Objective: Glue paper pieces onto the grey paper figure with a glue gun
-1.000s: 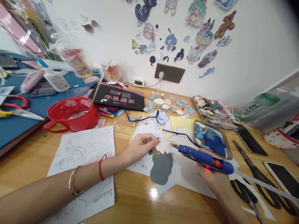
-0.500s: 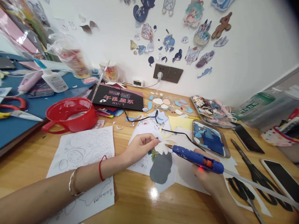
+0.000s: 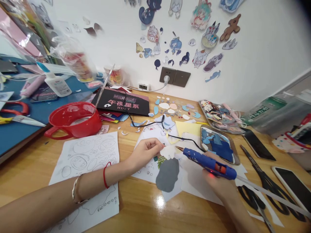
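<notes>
Between thumb and fingers, my left hand [image 3: 151, 149] pinches a small white paper cutout [image 3: 168, 151] with a wavy edge. My right hand [image 3: 213, 171] is wrapped round a blue hot glue gun [image 3: 206, 161], whose red light glows. The gun's nozzle points left, a short gap from the cutout's right edge. A clear glue stick [image 3: 267, 191] sticks out of its back end. Just below the cutout lies a grey rounded cutout [image 3: 167, 176], on white paper sheets. A green leafy printed piece [image 3: 160, 160] shows partly beside it.
A red mug [image 3: 75, 119] and a sheet of pencil drawings [image 3: 84, 155] lie at left. Small cutouts [image 3: 170, 106] are spread at the back. A tray of blue scraps [image 3: 218, 145], black scissors [image 3: 267, 186] and two phones [image 3: 259, 142] are at right. A black cord [image 3: 148, 124] crosses the middle.
The glue gun has moved slightly right, and its nozzle has drawn away from the white paper cutout. My left hand has hardly moved.
</notes>
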A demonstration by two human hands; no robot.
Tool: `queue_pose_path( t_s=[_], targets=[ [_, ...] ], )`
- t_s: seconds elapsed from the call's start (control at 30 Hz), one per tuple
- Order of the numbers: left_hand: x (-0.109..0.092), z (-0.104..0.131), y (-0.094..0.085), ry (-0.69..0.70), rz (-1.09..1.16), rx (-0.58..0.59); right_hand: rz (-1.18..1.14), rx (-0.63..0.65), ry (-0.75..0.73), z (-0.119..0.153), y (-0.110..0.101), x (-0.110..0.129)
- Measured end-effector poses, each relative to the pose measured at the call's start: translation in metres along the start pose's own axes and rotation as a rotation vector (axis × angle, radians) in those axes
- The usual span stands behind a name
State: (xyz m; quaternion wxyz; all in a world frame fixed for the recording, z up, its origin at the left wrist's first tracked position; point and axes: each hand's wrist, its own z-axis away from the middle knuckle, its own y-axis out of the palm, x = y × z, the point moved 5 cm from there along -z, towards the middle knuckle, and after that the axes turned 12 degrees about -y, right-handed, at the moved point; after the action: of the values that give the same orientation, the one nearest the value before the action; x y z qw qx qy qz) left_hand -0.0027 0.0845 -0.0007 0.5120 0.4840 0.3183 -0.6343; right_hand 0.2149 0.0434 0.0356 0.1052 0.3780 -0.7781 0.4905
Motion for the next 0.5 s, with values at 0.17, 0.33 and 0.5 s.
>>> queue_pose_path(
  t_s=[0.17,0.33,0.5],
  targets=[
    [0.0032,-0.0022,0.0003,-0.022,0.073,0.013,-0.042,0.038,0.048,-0.0007,0.0003,-0.0040],
    [0.0042,-0.0028,0.0034,-0.033,0.136,0.057,-0.104,0.038,0.120,0.0023,0.0016,-0.0047],
    [0.0040,-0.0013,0.0042,-0.030,0.142,0.054,-0.141,0.038,0.183,0.0068,0.0038,-0.0094]
  ],
)
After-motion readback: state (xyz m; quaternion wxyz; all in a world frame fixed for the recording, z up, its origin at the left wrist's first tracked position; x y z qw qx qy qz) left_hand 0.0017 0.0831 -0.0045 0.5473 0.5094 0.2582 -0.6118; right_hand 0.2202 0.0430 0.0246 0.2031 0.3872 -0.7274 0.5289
